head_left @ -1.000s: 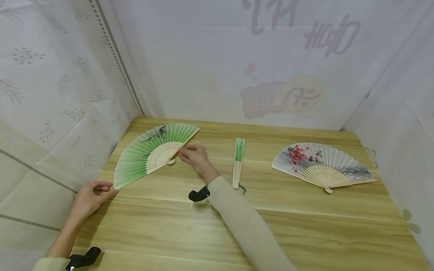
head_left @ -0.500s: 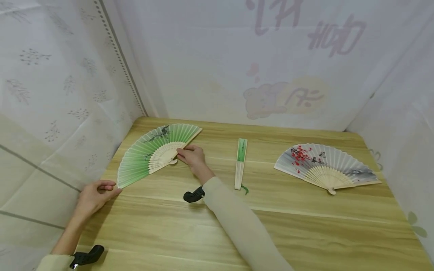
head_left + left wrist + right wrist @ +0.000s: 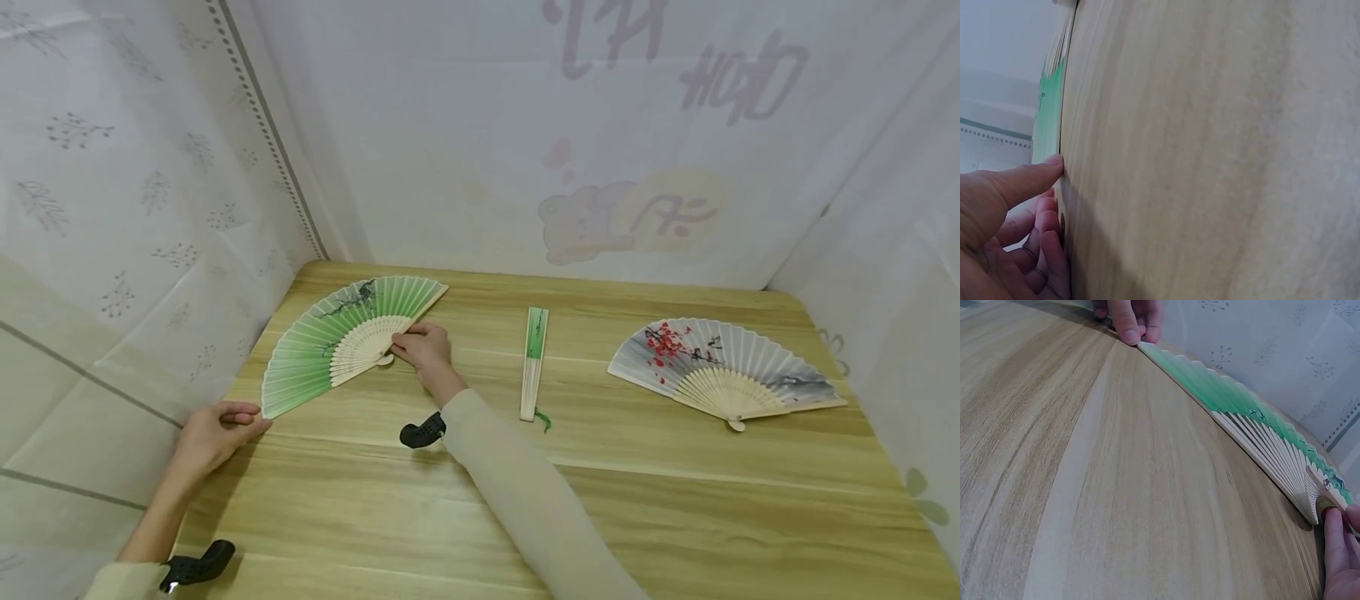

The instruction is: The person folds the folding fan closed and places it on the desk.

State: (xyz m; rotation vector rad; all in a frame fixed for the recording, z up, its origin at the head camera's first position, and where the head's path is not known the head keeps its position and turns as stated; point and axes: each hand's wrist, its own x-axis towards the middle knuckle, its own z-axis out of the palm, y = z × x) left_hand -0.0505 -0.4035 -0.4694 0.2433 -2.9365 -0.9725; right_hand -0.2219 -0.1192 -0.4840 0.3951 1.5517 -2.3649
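A green folding fan [image 3: 307, 358] lies spread at the table's left, with dark painted branches and pale wooden ribs. My left hand [image 3: 210, 442] is at its lower left corner, the tip between thumb and fingers; in the left wrist view the thumb [image 3: 1019, 184] reaches the fan's edge. My right hand [image 3: 426, 354] pinches the fan's right end stick near the pivot, thumb over the ribs. The right wrist view shows the fan low along the table, with right-hand fingers [image 3: 1338, 550] at its pivot end.
A closed green fan [image 3: 533, 358] with a green tassel lies mid-table. To the right, an open grey-white fan [image 3: 723, 367] carries red blossoms. Black wrist mounts [image 3: 423, 431] sit by both sleeves. Printed cloth walls [image 3: 450, 150] border the wooden table [image 3: 420, 517].
My right hand has moved slightly left from beside the green fan's end stick and now grips it. The left hand stays at the corner. The whole view has shifted a little.
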